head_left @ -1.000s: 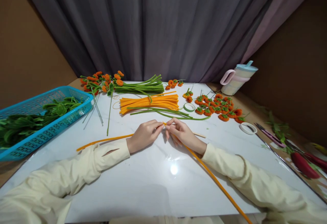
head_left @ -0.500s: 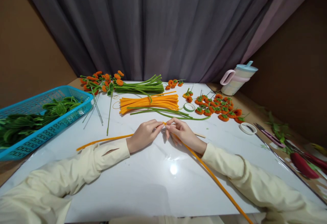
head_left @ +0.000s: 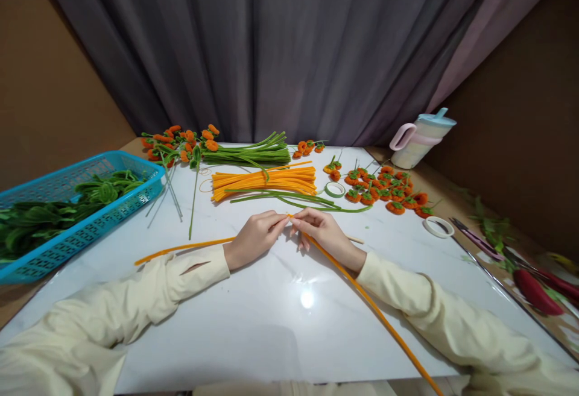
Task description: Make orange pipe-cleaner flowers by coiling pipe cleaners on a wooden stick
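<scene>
Orange pipe cleaner (head_left: 371, 303) runs through both hands, one end trailing past my right forearm to the table's front edge, the other lying left beyond my left wrist. My left hand (head_left: 259, 234) pinches it near its middle. Fingertips of my right hand (head_left: 326, 236) close on it just beside, almost touching the left ones. A thin pale stick (head_left: 355, 240) pokes out beyond the right hand; whether the hand holds it is hidden. Just behind the hands lie loose green pipe cleaners (head_left: 289, 196) and a tied bundle of orange pipe cleaners (head_left: 265, 182).
A blue basket (head_left: 113, 208) with green leaves stands left. Green stems (head_left: 253, 154) and orange pipe-cleaner flowers (head_left: 167, 140) lie at the back. More orange heads (head_left: 380, 188), tape rolls (head_left: 438, 227), scissors (head_left: 479, 240) and red-handled pliers (head_left: 538, 292) are right, below a tumbler (head_left: 418, 140).
Both hands stay nearly in place, with small finger shifts at the pinch point. The pipe cleaner's right tail has moved slightly left at the front edge.
</scene>
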The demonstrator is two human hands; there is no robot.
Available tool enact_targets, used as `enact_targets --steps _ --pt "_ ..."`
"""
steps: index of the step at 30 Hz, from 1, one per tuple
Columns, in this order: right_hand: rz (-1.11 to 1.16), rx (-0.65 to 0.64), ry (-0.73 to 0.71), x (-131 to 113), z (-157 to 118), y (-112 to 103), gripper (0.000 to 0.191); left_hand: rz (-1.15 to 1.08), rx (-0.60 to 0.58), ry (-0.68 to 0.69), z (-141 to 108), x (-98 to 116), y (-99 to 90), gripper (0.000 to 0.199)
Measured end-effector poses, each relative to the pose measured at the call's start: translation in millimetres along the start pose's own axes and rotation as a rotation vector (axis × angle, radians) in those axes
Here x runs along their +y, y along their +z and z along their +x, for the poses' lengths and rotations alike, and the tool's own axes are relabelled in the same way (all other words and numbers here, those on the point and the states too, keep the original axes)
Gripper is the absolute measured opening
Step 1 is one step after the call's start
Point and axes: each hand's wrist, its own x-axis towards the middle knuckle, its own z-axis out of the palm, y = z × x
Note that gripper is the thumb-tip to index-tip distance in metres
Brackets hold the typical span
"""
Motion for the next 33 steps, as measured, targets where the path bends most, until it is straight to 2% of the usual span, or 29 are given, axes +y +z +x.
enact_targets --steps 5,13,25,33 --pt "0.036 -0.018 -0.009 1.0 0.8 -1.3 0.029 0.02 -0.011 0.001 -1.4 -0.5 0.7 0.02" --pt "-0.058 0.038 0.007 -6.1 -1.0 0.6 0.027 0.029 -0.019 0.011 -0.3 -0.5 0.1 0.023" --pt "-0.125 0.052 -0.004 -5.0 -1.4 -1.0 0.026 0.045 -0.026 -0.002 -0.7 -0.4 -0.3 0.025" --pt "-0.277 0.136 -0.034 -6.8 -5.4 4.9 0.024 0.046 -0.025 -0.008 -1.2 -1.2 0.9 0.022"
